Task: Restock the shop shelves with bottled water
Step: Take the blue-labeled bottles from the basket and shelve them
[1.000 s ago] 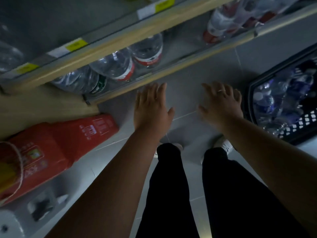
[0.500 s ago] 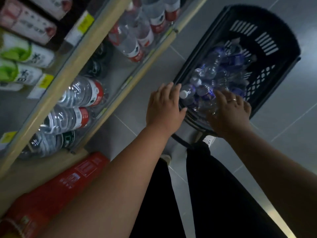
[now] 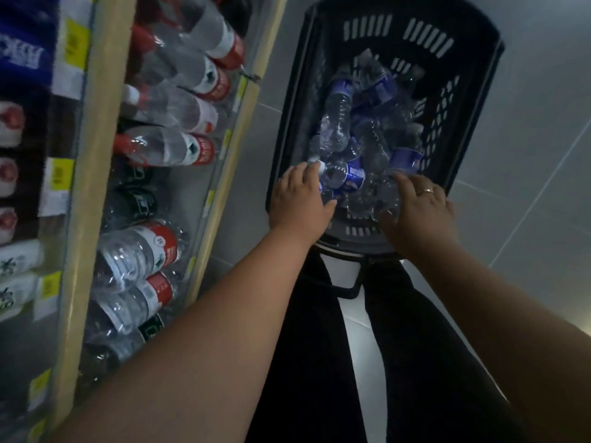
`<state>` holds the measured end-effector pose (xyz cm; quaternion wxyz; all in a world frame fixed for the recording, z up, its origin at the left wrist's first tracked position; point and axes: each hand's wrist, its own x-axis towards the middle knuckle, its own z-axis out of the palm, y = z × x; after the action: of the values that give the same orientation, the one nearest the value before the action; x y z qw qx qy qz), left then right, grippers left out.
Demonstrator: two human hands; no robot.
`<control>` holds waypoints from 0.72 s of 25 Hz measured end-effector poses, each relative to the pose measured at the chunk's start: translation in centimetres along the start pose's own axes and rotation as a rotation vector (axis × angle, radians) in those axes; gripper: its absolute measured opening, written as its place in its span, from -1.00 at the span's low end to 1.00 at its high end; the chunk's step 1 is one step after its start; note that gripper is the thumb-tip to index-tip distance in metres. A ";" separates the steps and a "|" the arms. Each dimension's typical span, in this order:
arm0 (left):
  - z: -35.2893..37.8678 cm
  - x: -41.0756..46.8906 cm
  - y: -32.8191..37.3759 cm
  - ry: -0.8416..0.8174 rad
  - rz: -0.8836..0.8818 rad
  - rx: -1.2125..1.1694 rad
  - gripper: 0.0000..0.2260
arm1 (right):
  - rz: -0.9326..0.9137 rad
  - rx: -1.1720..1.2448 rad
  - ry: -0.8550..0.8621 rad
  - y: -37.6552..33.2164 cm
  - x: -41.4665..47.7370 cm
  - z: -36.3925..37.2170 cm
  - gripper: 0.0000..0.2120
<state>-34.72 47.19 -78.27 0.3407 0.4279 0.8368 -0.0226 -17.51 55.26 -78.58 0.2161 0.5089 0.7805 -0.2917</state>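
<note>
A black plastic basket (image 3: 473, 100) stands on the floor ahead of me, filled with several small water bottles with blue labels (image 3: 335, 123). My left hand (image 3: 300, 203) reaches over the basket's near left rim, its fingers lying on a white-capped, blue-labelled bottle (image 3: 345, 179) whose neck sits between thumb and forefinger. My right hand (image 3: 419, 209), wearing a ring, rests palm down with spread fingers on clear bottles (image 3: 383, 196) at the near end. Neither bottle is lifted. On the left, the lowest shelf (image 3: 224, 148) holds large water bottles with red labels (image 3: 179, 145).
The shelf's wooden front rail (image 3: 86, 174) carries yellow price tags. Dark green-labelled bottles (image 3: 137, 199) lie mid-shelf, and cartons fill the upper shelf at far left. Grey tiled floor (image 3: 527, 155) spreads to the right of the basket. My dark trouser legs (image 3: 307, 346) are below.
The view has swung from the floor by the shelf to the basket. Both hands moved forward from open air over the floor into the basket and now touch bottles.
</note>
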 end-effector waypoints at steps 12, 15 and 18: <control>5.9 9.3 -3.5 -0.131 0.170 0.005 -0.29 | 0.522 0.324 0.108 -1.2 11.1 8.9 -0.23; 6.5 10.0 -3.8 -0.148 0.145 -0.027 -0.30 | 0.602 0.449 0.178 -1.5 12.5 9.2 -0.19; 7.0 10.7 -3.4 -0.141 0.135 -0.053 -0.31 | 0.596 0.450 0.241 -0.9 12.4 9.8 -0.20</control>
<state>-37.62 50.23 -90.75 0.4107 0.4715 0.7803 -0.0077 -22.77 56.63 -93.40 0.0810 0.7785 0.5349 -0.3183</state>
